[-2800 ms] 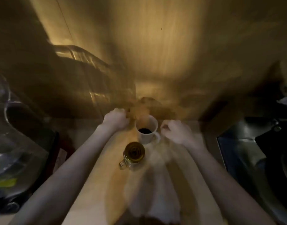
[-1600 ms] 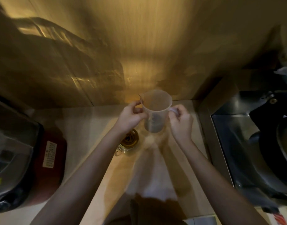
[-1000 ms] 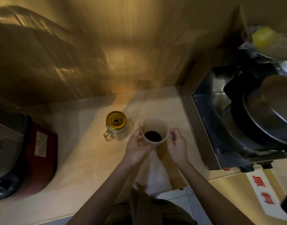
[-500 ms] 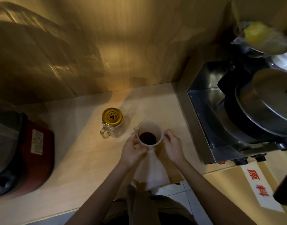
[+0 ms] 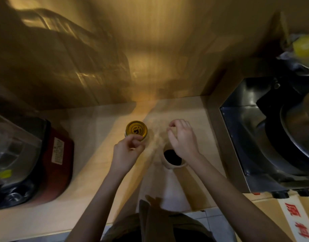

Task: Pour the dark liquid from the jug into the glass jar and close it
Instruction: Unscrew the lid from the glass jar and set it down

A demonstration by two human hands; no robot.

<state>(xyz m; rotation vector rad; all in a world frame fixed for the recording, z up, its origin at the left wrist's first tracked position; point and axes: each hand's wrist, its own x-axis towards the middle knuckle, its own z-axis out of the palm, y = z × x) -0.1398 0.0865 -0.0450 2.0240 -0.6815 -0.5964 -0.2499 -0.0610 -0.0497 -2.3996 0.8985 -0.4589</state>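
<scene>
The glass jar (image 5: pixel 136 131) stands on the wooden counter with its gold lid on. My left hand (image 5: pixel 126 151) is at the jar's near side, fingers curled against the lid's rim; whether they grip it is hidden. The pale plastic jug (image 5: pixel 173 161) stands on the counter to the right of the jar, with dark liquid in its bottom. My right hand (image 5: pixel 182 137) hovers over the jug's far rim, loosely curled and holding nothing.
A red appliance with a clear lid (image 5: pixel 28 154) takes up the counter's left side. A steel stove unit (image 5: pixel 246 137) with a large pan (image 5: pixel 300 130) stands on the right. A wooden wall (image 5: pixel 150 49) rises behind the counter. A white cloth (image 5: pixel 169 193) hangs over the counter's front edge.
Both hands have let go of the jug, which now stands on the counter. My left hand has moved to the jar and my right hand has moved forward past the jug.
</scene>
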